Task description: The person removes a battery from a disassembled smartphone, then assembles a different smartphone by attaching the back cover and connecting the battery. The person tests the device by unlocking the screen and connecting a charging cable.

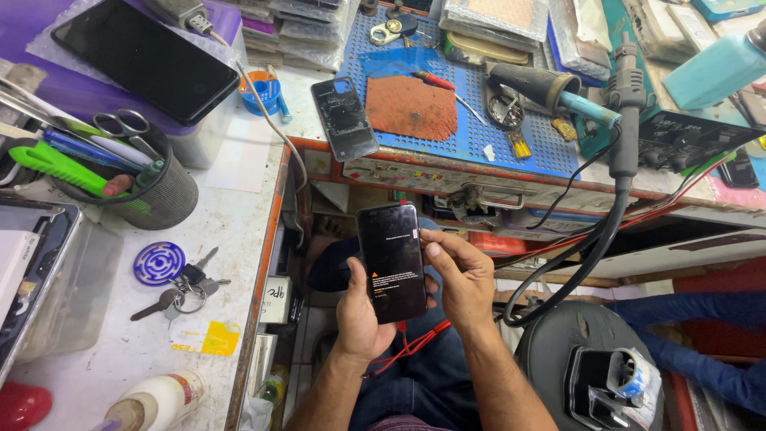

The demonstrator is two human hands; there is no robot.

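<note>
Phone (391, 262) sits upright over the lap, below the desk (239, 231) edge. Left hand (361, 315) is clamped on its lower edge; right hand (463, 275) pinches the right side, thumb on glass. Looks light, stiff, slick and fragile, so best held by the side edges.

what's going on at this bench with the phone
A person holds a dark smartphone upright over their lap with both hands. The left hand cradles its lower back, and the right hand grips the right edge, thumb on the lit screen, which shows small text and an orange warning sign. A detached phone back cover lies on the workbench, and a bunch of keys sits to the left.
</note>
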